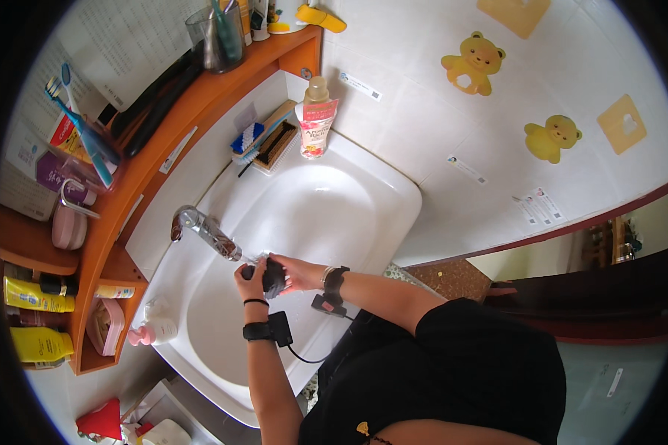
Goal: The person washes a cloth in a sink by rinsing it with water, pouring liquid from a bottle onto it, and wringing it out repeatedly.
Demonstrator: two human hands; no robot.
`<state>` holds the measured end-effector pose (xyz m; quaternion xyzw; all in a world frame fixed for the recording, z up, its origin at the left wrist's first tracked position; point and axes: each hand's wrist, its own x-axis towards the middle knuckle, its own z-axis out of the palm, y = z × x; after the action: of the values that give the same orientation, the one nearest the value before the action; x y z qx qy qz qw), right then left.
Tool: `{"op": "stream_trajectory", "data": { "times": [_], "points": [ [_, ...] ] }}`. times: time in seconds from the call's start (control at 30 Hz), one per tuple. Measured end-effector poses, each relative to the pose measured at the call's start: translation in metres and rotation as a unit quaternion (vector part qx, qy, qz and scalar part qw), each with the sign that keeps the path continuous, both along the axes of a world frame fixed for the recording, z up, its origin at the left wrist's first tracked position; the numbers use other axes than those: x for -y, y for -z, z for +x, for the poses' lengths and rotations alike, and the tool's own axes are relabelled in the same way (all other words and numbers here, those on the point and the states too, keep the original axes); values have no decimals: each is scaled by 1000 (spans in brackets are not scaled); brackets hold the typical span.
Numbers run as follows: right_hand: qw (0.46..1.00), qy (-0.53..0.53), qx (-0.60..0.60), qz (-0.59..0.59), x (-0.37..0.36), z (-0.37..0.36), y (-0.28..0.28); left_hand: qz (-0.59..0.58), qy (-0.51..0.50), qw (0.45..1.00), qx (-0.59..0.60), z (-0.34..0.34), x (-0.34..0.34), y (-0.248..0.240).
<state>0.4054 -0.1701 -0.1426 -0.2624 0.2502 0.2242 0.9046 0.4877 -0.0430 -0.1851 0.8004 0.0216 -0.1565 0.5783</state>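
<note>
Under the spout of the chrome faucet (pixel 209 231), my two hands hold a small dark grey bundle (pixel 274 277) that looks like wet cloth; its exact kind is not clear. My left hand (pixel 251 282) is closed on its left side, fingers wrapped round the edge. From the right, my right hand (pixel 301 274) grips the other side. A little water seems to run from the spout onto the bundle. All of this is over the white sink basin (pixel 223 334). Black bands with small boxes and a cable sit on both my wrists.
On the sink's back rim stand a pink-labelled bottle (pixel 317 122) and several brushes (pixel 267 144). A pump bottle (pixel 156 330) is at the left rim. An orange wooden shelf (pixel 137 174) with toiletries runs along the left; a tiled wall (pixel 416 111) rises at the right.
</note>
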Motion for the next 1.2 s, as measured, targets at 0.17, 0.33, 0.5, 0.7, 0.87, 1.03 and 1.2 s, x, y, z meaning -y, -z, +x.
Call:
{"op": "stream_trajectory", "data": {
  "times": [0.17, 0.33, 0.5, 0.7, 0.87, 1.03, 1.2],
  "points": [
    [998, -49, 47, -17, -4, 6, 9, 182, 117, 976, 32, 4, -9, 24],
    [997, -33, 20, -62, 14, -7, 58, 60, 15, 997, 52, 1, -3, 25],
    [975, -19, 64, -212, 0, -9, 69, -80, 20, 995, 58, -15, 20, -8],
    [989, 90, 71, 91, -13, 24, 39, 54, 136, 963, 224, -41, 27, -50],
    [973, 92, 167, 127, -36, 27, 52, 209, 102, 896, 378, -37, 20, -43],
    [996, 69, -26, 44, -41, 15, 50, 305, 78, 896, 313, -20, 1, -10],
    [994, -32, -8, -103, -13, 11, 21, 226, -59, 969, 78, -6, -18, 14]
  ]
}}
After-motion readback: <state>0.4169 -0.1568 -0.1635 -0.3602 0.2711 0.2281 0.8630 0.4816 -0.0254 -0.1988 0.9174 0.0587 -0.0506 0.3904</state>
